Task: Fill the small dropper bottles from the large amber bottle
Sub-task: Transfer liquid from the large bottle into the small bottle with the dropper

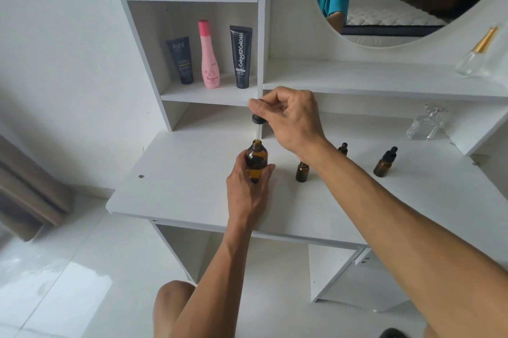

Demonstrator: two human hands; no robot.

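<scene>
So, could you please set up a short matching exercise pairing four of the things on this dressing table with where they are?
Things:
1. large amber bottle
2. dropper
3. open small bottle
4. pink bottle

Places:
A. on the shelf, between two dark tubes
B. pinched in the right hand
C. standing on the tabletop, uncapped
D. gripped by the left hand

Pairs: 1-D, 2-B, 3-C, 4-A

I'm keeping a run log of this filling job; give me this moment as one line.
left hand grips large amber bottle | right hand pinches dropper, tip at bottle mouth | one small bottle uncapped | desk
</scene>
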